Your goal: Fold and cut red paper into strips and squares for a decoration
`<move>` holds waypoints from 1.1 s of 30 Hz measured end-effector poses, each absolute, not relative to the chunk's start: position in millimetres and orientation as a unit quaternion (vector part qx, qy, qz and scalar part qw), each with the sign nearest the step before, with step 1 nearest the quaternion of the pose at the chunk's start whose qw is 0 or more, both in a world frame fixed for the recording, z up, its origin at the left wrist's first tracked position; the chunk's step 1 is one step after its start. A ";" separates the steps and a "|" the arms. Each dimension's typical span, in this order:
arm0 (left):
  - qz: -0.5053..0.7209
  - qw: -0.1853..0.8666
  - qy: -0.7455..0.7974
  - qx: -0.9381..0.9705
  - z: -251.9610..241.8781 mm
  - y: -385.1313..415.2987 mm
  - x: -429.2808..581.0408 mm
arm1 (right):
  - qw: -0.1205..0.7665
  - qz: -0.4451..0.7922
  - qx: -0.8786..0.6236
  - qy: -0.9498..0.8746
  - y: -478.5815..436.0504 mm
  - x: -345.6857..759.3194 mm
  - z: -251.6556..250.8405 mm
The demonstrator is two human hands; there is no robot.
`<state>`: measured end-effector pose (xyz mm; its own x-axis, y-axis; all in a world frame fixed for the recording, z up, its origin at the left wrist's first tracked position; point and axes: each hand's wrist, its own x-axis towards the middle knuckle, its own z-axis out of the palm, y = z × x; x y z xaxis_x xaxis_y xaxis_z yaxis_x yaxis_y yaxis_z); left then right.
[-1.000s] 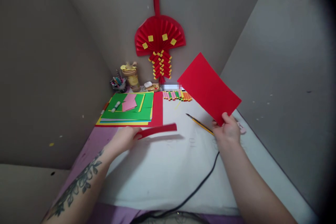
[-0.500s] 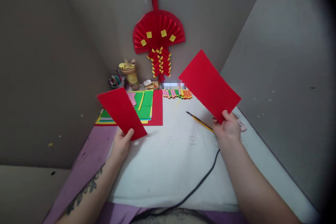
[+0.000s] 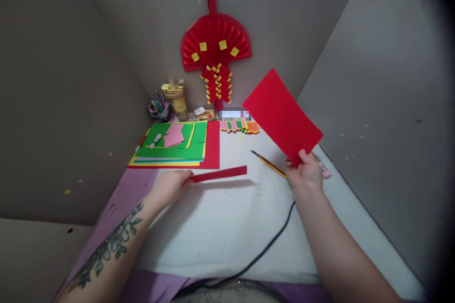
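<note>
Head view: your left hand [image 3: 170, 187] pinches a red piece [image 3: 220, 173] held flat, right hand [image 3: 307, 173] grips the raised red sheet [image 3: 282, 116]; stacking them would need edges squared.

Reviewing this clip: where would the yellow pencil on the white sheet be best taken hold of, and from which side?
Probably mid-shaft, from above. The pencil lies flat and slantwise, dark tip pointing away, its near end hidden behind the right hand, so a pinch across the bare shaft suits best.
</note>
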<state>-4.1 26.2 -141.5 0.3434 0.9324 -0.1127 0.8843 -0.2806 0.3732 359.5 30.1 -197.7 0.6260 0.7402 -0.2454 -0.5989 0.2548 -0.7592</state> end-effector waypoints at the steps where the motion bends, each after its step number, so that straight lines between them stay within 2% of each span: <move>1: 0.160 0.238 0.583 0.760 -141.7 28.9 -5.0 | 0.790 0.424 -0.436 -0.075 29.9 360.3 -197.7; 4: 0.502 0.378 0.561 0.539 -142.8 37.5 -4.5 | 0.795 0.419 -0.433 -0.067 29.7 362.4 -197.3; 5: 0.579 0.405 0.536 0.463 -143.0 39.6 -2.3 | 0.793 0.420 -0.436 -0.073 29.8 362.0 -197.3; 7: 0.652 0.442 0.493 0.370 -142.7 42.0 4.8 | 0.778 0.431 -0.445 -0.107 30.5 357.8 -198.7; 13: 0.674 0.490 0.444 0.329 -140.4 44.6 28.0 | 0.671 0.453 -0.527 -0.259 35.7 323.5 -220.5; 19: 0.654 0.579 0.424 0.237 -153.2 42.8 59.5 | 0.604 0.228 -0.594 -0.480 21.6 281.3 -210.1; 22: 0.631 0.618 0.398 0.249 -163.5 33.1 75.3 | 0.505 0.376 -0.518 -0.578 12.1 250.6 -191.8; 25: 0.603 0.645 0.377 0.280 -169.0 28.6 75.6 | 0.431 0.419 -0.518 -0.608 9.6 224.6 -185.9; 28: 0.601 0.628 0.380 0.317 -164.5 33.6 57.8 | 0.372 0.394 -0.543 -0.642 9.2 212.3 -193.0; 33: 0.635 0.511 0.401 0.419 -145.7 33.5 26.9 | 0.336 0.366 -0.535 -0.684 5.3 205.2 -205.5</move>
<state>26.9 33.5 -145.7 -0.1275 0.9843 0.1216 -0.3124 -0.1563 0.9370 205.2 5.3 -205.5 -0.2024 0.9770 0.0679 0.4851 0.1602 -0.8597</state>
